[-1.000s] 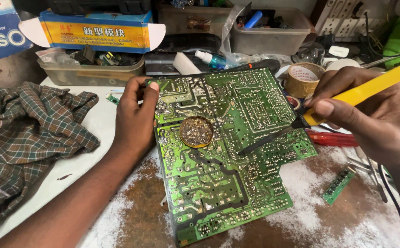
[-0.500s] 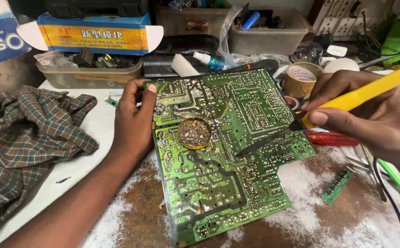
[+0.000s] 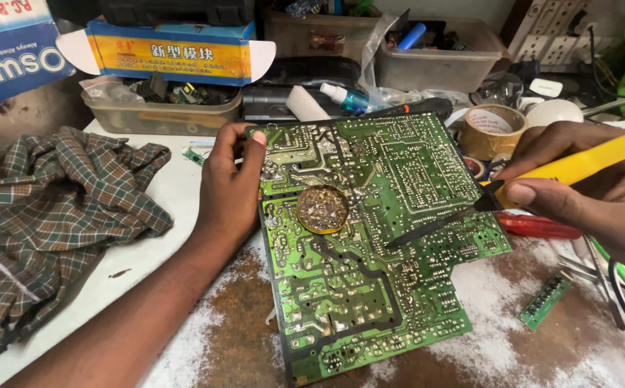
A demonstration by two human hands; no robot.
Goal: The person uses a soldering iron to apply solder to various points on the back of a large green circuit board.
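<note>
A large green circuit board (image 3: 370, 237) lies solder side up on the bench. My left hand (image 3: 230, 187) grips its left edge, thumb hooked over the top corner. My right hand (image 3: 593, 183) holds a yellow-handled soldering iron (image 3: 578, 167) like a pen. Its dark tip rests on the board's right half, near the middle. A small round tin of dull flux or solder scraps (image 3: 322, 209) sits on the board between my hands.
A plaid cloth (image 3: 47, 215) lies at the left. A red-handled tool (image 3: 535, 226), a roll of brown tape (image 3: 496, 129) and a small green board strip (image 3: 546, 302) lie at the right. Plastic bins (image 3: 438, 61) and cardboard boxes (image 3: 172, 50) line the back.
The iron's tip has stayed on the board's right half with only a slight shift. My left hand keeps the same hold on the board's edge.
</note>
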